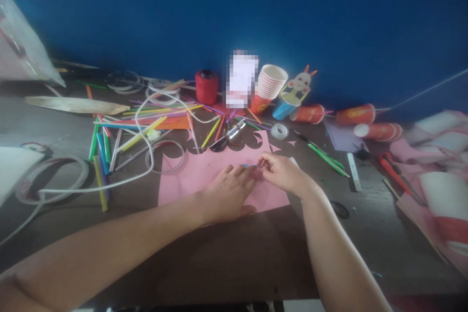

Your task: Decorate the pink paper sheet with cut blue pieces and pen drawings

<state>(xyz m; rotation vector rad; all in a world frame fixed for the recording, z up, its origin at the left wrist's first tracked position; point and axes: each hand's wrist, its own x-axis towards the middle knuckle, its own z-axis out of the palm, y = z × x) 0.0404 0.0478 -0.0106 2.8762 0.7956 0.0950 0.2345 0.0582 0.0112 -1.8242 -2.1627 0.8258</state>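
Observation:
A pink sheet of paper (186,175) with scalloped cut-outs along its far edge lies on the dark table in front of me. My left hand (228,194) rests flat on the sheet, its fingers stretched toward a small blue piece (249,165). Just to the right, my right hand (281,171) has its thumb and fingers pinched together beside that piece. What sits in the pinch is mostly hidden by the fingers. Fingertips of both hands nearly meet, covering much of the blue piece.
Coloured straws (161,112) and a looped white cable (98,187) spread to the left. Behind stand red thread (206,87), stacked paper cups (269,85) and a blue cup with a rabbit (287,106). Clear tape (280,130), a pen (302,136) and red-handled scissors (397,175) lie rightward.

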